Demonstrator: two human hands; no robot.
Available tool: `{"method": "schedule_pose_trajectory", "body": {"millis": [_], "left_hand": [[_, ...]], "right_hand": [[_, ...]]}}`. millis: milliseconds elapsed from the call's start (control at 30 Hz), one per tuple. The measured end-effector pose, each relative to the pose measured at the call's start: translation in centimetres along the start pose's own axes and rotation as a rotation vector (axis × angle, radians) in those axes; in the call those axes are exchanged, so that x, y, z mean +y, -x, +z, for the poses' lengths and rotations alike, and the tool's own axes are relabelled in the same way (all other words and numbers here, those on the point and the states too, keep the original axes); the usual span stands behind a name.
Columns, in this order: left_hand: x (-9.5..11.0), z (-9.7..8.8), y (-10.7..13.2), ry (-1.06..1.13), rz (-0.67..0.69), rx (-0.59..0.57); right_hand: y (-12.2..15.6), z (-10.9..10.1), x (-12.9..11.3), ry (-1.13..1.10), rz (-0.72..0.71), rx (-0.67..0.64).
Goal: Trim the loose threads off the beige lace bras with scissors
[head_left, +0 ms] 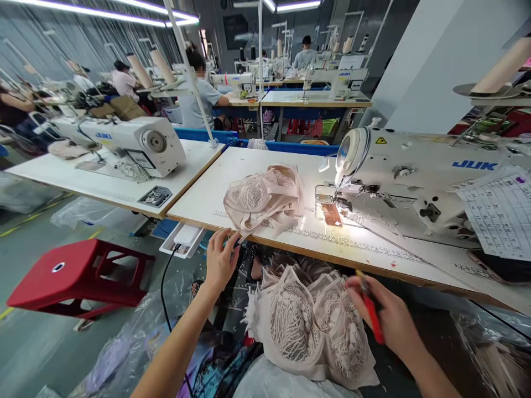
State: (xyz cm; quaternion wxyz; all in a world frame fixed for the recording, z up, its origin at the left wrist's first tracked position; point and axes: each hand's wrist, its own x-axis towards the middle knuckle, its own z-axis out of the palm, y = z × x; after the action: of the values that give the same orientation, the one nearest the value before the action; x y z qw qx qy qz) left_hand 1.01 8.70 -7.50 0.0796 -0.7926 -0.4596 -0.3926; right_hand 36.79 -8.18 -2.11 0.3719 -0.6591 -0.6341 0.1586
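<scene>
- Fluorescent tubes (298,7) glowing overhead
- Ribbed grey wall (95,34) at the far left
- Pale pillar (435,61) at right
- Green-grey floor (20,356) with yellow lines (35,214)
- Red plastic stool (78,260) standing left of the white tabletop (203,193)

The left forearm (178,337) slants up and inward to the left hand (219,258), whose fingers bend forward with the thumb near them; whether they pinch is unclear. The right forearm (433,377) angles inward too, ending in the lower right hand (394,320), its fingers curled in a grip. Both forearms are bare.
</scene>
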Motion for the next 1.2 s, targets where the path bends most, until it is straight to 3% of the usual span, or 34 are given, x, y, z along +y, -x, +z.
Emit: {"method": "schedule_pose_trajectory", "body": {"millis": [67, 133, 267, 400, 600, 733, 967, 1067, 1200], "left_hand": [[-0.3, 0.8, -1.4, -0.002, 0.076, -0.016], [-0.6, 1.3, -2.1, 0.023, 0.121, -0.033], [-1.0, 1.0, -3.2, 0.196, 0.064, -0.038], [-1.0, 0.3, -4.8, 0.295, -0.016, -0.014], [-1.4, 0.2, -8.5, 0.325, -0.127, 0.12], [-1.7, -1.6, -12.4, 0.338, -0.153, 0.168], [-2.8, -6.5, -18.5, 0.28, -0.127, 0.18], [-3.5, -9.3, -19.5, 0.248, -0.161, 0.2], [-3.2, -15.1, -19.0, 0.187, -0.252, 0.257]], "right_hand": [[-4.8, 2.9, -2.5, -0.02, -0.127, -0.113], [-9.6, 5.6, -4.2, 0.071, -0.288, -0.11], [-17.9, 9.3, -5.4, 0.198, -0.329, -0.074], [-22.7, 10.6, -5.9, 0.311, -0.33, -0.186], [-25.6, 11.1, -8.2, 0.38, -0.281, -0.272], [-27.8, 11.7, -10.3, 0.322, -0.262, -0.275], [-31.0, 11.5, -13.9, 0.194, -0.283, -0.163], [-31.4, 9.8, -15.8, 0.112, -0.292, -0.083], [-29.8, 6.5, -19.9, -0.038, -0.422, -0.034]]}}
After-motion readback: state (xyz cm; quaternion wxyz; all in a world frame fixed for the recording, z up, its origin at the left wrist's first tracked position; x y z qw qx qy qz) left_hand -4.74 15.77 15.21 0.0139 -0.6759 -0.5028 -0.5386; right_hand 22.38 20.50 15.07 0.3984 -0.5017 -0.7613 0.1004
